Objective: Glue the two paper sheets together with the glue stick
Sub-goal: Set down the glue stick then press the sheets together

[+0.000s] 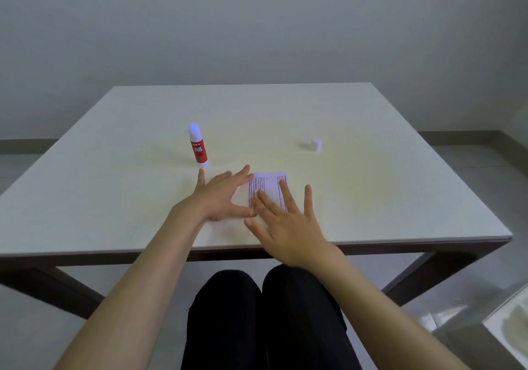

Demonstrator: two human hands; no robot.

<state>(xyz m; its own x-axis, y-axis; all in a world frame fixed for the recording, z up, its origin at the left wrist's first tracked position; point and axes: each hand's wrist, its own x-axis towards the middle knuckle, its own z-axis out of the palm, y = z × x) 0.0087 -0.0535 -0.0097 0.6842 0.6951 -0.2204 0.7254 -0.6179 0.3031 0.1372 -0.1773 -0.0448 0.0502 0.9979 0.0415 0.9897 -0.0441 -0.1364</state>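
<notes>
A small printed paper sheet (270,185) lies flat on the white table (371,198) near its front edge. Whether a second sheet lies under it I cannot tell. My left hand (220,198) rests flat with fingers spread on the paper's left part. My right hand (285,224) lies flat with fingers spread on the paper's lower right part. A red glue stick (197,146) stands upright, uncapped, just beyond my left hand. Its white cap (316,144) stands apart at the right.
The table's front edge (400,242) runs just below my hands. A grey wall stands behind the table. My knees in dark trousers (265,321) sit under the front edge. A pale surface (511,326) shows at the lower right.
</notes>
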